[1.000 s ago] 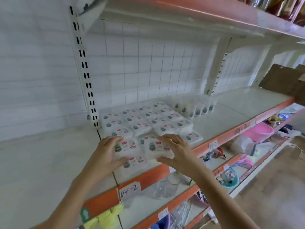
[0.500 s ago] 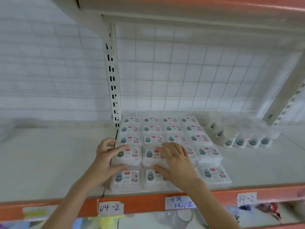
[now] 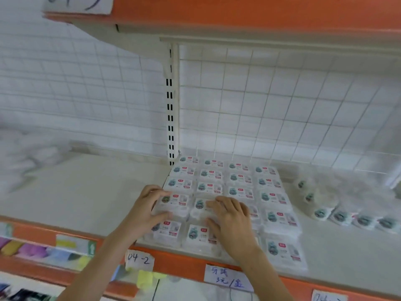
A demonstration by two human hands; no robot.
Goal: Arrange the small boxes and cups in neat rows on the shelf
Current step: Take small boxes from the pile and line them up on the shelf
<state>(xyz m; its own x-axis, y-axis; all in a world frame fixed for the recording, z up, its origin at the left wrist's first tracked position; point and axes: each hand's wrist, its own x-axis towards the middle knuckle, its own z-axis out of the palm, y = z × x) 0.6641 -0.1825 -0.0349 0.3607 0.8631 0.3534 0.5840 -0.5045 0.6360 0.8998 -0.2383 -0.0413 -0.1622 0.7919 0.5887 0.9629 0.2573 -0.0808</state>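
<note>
Small white boxes (image 3: 240,179) with teal and red labels lie flat in a grid of several rows on the white shelf (image 3: 86,203). My left hand (image 3: 145,213) grips the left side of one box (image 3: 176,203) in the left column, second row from the front. Beside it, my right hand (image 3: 232,220) clasps the neighbouring box (image 3: 200,206), fingers over its top and thumb at its near edge. Both boxes rest on the stack below. Small white cups (image 3: 340,217) lie in a curved line right of the boxes.
The shelf's orange front edge (image 3: 184,265) carries a "04-2" tag (image 3: 138,258) and a handwritten price label (image 3: 227,279). A slotted upright (image 3: 172,105) stands behind the boxes' left corner. An upper shelf (image 3: 238,16) overhangs. Coloured goods (image 3: 32,250) sit on the shelf below.
The view has swung to face the shelf and come closer. Both hands have moved the two boxes inward and set them down in the grid, still holding them.
</note>
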